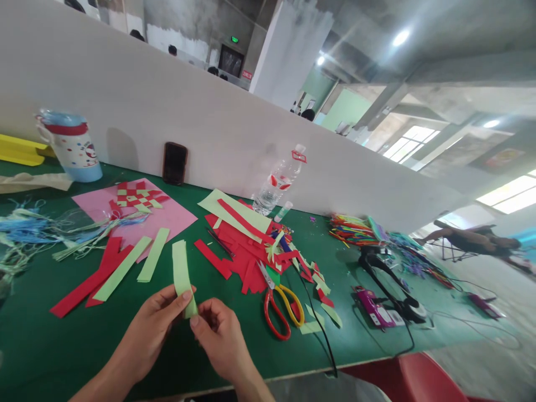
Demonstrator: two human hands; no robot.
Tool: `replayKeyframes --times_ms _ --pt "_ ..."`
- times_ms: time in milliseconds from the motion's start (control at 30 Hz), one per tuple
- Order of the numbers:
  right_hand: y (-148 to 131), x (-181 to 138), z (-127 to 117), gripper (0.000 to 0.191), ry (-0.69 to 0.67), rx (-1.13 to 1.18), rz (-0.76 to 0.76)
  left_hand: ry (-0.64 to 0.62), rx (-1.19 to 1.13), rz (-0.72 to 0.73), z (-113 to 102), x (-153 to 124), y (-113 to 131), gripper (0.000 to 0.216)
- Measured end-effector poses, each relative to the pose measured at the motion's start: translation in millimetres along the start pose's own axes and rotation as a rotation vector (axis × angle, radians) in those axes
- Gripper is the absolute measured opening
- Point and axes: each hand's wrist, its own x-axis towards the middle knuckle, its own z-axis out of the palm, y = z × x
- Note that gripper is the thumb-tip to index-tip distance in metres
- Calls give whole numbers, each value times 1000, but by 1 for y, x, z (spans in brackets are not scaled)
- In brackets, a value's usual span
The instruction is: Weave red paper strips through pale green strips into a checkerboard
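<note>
A pale green paper strip (181, 268) stands upright above the table, its lower part pinched between the thumb and fingers of my left hand (161, 318). My right hand (218, 329) closes on the strip's bottom end, thumb in front, its other fingers curled. Left of my hands lie more green strips (154, 255) and red strips (90, 283). Behind them, a woven red-and-green paper piece (136, 195) rests on a pink sheet (178, 216). To the right are scissors (276, 310) with one red and one yellow handle, beside a pile of red paper (240, 251).
A water bottle (276, 184), a phone (175, 163) and a blue-and-white cup (77, 148) stand along the low wall. Tassel threads (29, 229) lie at left. Colourful pipe cleaners (352, 230), a purple device (374, 308) and cables occupy the right side. A red chair (422, 377) touches the front edge.
</note>
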Motion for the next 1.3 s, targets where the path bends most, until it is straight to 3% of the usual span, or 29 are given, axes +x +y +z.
replayKeyframes --times_ms 267,433,500,600,700,800,1067,1300 --pt "0 -3 5 21 71 -100 28 -42 91 -2 -10 5 -3 40" --pt "0 -5 0 18 70 -225 -34 -67 172 47 -13 8 -7 37" --pt "0 -7 -17 14 106 -356 -127 -27 169 42 -14 8 -7 40" --pt "3 -12 -67 22 344 -686 -236 2 98 -27 -14 6 -1 47" --pt "12 -23 -122 26 524 -1010 -140 38 -6 -72 -11 4 7 46" --pt "24 -34 -155 36 484 -1162 26 105 -80 -127 -8 4 12 44" --pt "22 -27 -158 53 383 -1120 202 154 -138 -149 -7 6 12 8" --pt "25 -25 -173 47 450 -969 172 186 -159 -103 -12 3 17 8"
